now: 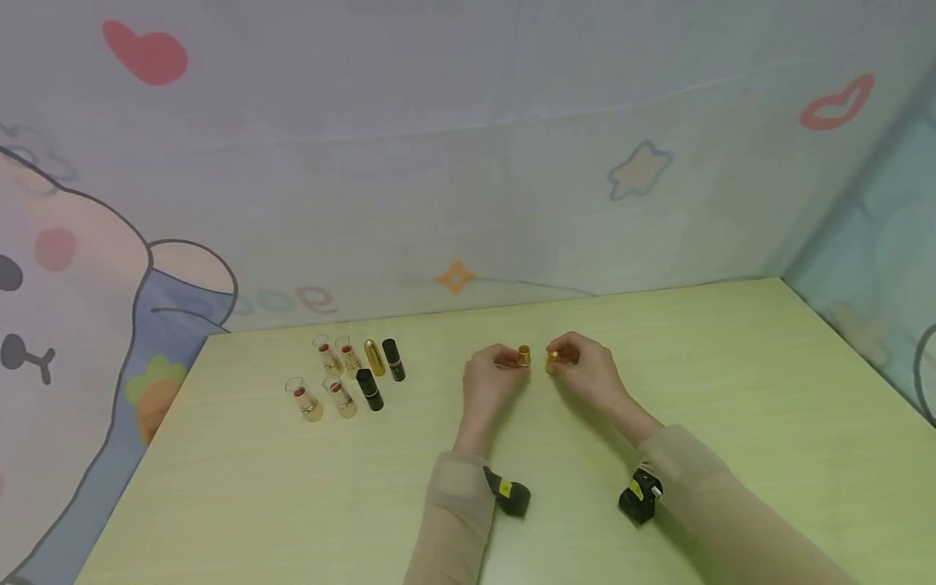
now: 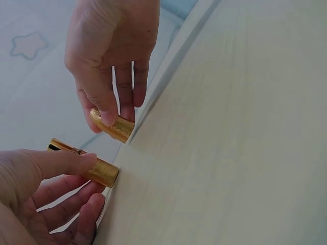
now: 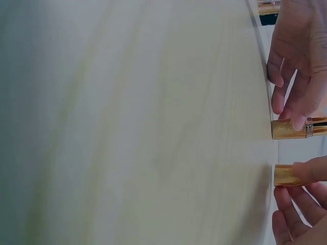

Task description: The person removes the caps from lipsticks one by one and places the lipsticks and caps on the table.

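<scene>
Near the back of the table, my left hand (image 1: 486, 382) pinches a gold lipstick tube (image 2: 102, 172) between thumb and fingers. The tube stands upright and uncapped, its base at the tabletop in the right wrist view. Just to its right, my right hand (image 1: 589, 375) pinches a gold lipstick cap (image 3: 287, 175) with a rounded top. Cap and tube (image 1: 524, 356) are side by side with a small gap between them. Whether any lipstick shows inside the tube is too small to tell.
Left of my hands stand several clear-capped lipsticks (image 1: 341, 400), two black lipsticks (image 1: 370, 391) and a closed gold lipstick (image 1: 374, 358). Behind the pale table (image 1: 307, 504) hangs a printed cloth (image 1: 409, 162). Each wrist carries a small black camera (image 1: 510, 496).
</scene>
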`<move>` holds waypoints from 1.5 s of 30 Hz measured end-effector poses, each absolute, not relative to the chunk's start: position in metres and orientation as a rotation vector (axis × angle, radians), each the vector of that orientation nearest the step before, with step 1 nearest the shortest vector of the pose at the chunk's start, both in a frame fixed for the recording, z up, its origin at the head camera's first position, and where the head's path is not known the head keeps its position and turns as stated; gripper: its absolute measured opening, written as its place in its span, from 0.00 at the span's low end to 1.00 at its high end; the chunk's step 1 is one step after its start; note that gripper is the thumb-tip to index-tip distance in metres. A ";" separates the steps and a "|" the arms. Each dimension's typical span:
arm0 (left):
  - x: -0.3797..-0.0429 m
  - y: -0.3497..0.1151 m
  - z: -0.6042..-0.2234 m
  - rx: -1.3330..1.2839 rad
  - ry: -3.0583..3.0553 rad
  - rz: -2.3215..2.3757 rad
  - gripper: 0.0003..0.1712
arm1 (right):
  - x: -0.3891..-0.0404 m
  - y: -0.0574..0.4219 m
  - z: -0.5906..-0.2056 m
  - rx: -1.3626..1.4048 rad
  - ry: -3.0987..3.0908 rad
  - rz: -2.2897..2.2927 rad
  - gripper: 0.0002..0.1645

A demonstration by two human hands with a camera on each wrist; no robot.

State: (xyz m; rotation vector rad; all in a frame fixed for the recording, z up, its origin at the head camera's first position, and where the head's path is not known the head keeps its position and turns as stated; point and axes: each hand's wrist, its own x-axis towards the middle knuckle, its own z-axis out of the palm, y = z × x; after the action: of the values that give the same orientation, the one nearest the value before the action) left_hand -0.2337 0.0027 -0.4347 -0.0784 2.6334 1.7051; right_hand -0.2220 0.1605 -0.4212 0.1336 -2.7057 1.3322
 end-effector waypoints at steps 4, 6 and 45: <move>-0.234 0.002 -0.434 -0.094 2.645 1.695 0.08 | -0.222 0.159 -0.421 0.145 -2.711 1.334 0.13; -0.234 0.002 -0.435 -0.087 2.658 1.687 0.08 | -0.223 0.158 -0.422 0.145 -2.716 1.333 0.13; -0.234 0.000 -0.434 -0.108 2.627 1.720 0.15 | -0.222 0.161 -0.423 0.152 -2.678 1.444 0.19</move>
State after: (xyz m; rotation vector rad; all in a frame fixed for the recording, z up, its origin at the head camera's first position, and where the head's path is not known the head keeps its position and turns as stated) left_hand -0.2345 0.0004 -0.4343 -0.1083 2.6273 1.7205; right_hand -0.2217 0.1608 -0.4227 0.1516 -2.6778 1.4436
